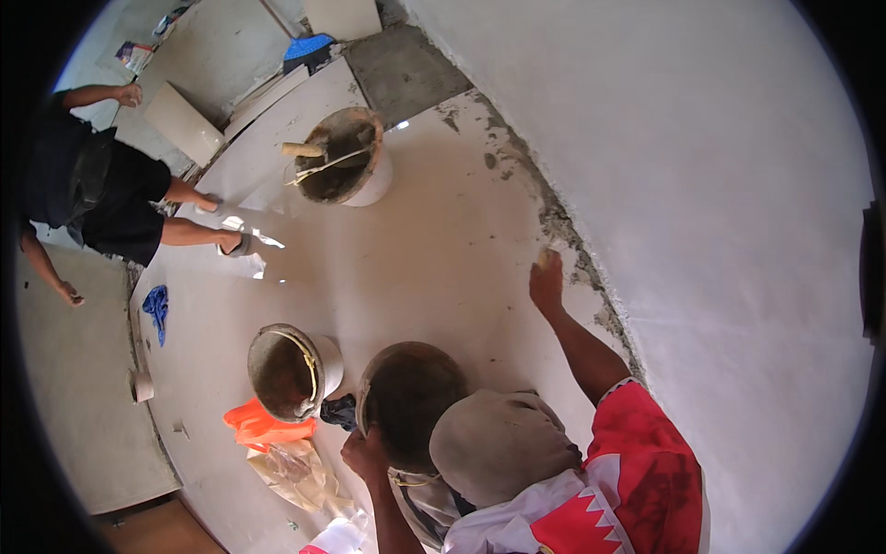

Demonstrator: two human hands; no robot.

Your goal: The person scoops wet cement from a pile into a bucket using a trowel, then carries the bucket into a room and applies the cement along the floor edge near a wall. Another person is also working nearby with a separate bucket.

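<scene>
My left hand (365,452) grips the near-left rim of a large bucket (406,355), dark inside and tilted so its mouth faces me. My right arm reaches out to the floor beside the white wall. There my right hand (547,282) is closed, with a small pale yellowish piece at its fingertips whose kind I cannot make out. Rough grey mortar (556,222) lies along the joint of floor and wall near that hand. Between my arms is a rounded shape in grey cloth (503,434), partly covering the bucket's right side.
Left of my bucket stands another bucket (328,360) with a yellow handle. Beyond it, a third bucket (377,180) has a wooden-handled tool across it. Orange (263,425) and clear plastic bags lie nearby. A co-worker (111,194) stands far left, near a blue cloth (157,309).
</scene>
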